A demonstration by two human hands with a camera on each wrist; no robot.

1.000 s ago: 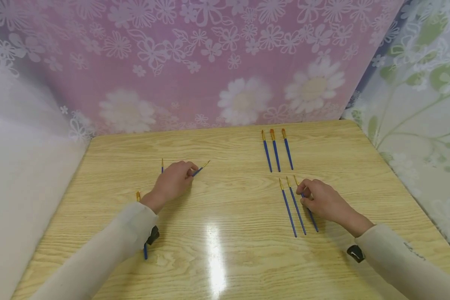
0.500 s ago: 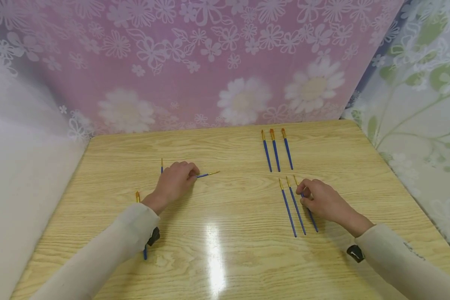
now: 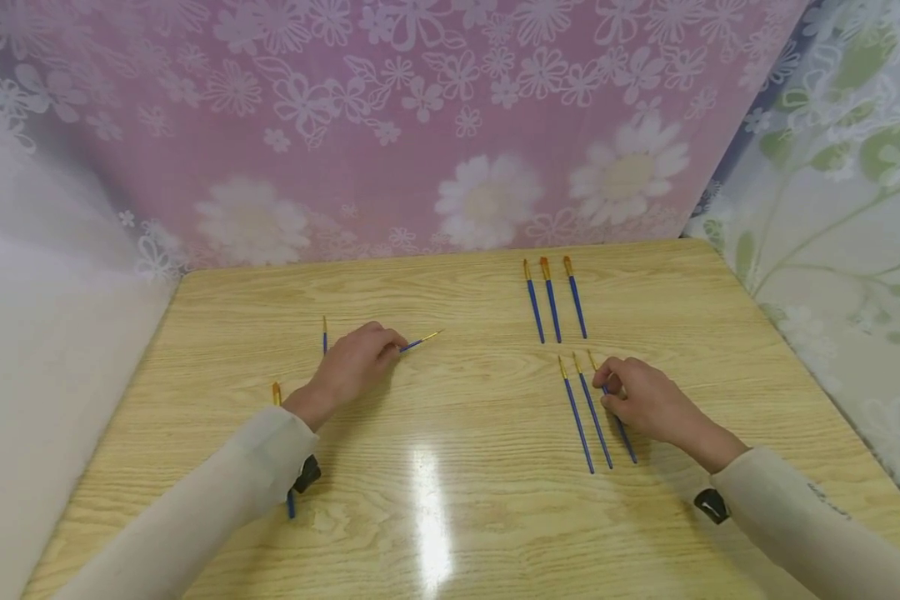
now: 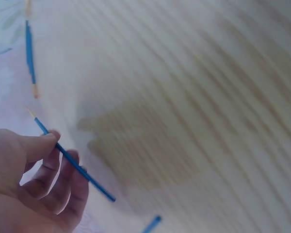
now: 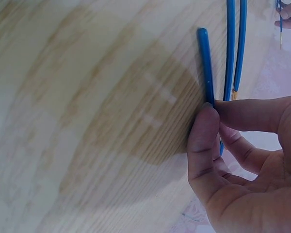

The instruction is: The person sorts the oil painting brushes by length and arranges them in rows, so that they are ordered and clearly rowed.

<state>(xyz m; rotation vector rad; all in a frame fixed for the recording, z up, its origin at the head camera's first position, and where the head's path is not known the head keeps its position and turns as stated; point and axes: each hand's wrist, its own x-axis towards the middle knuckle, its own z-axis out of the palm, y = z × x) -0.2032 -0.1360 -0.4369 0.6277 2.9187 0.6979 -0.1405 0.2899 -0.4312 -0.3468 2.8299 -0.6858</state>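
As the left hand [image 3: 354, 362] pinches a fine-tipped paintbrush [image 4: 76, 165], the right hand [image 3: 647, 400] another paintbrush [image 5: 206, 68], both seem light, stiff, best held mid-length.

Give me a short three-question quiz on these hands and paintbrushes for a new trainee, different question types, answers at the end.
1. True or false: the left hand pinches one paintbrush while the right hand pinches another paintbrush.

2. Multiple choice: how many brushes are in the far group on the right side of the table?
A) Two
B) Three
C) Five

3. Fill in the blank: the handles in that far group are coloured ____.

Key:
1. True
2. B
3. Blue
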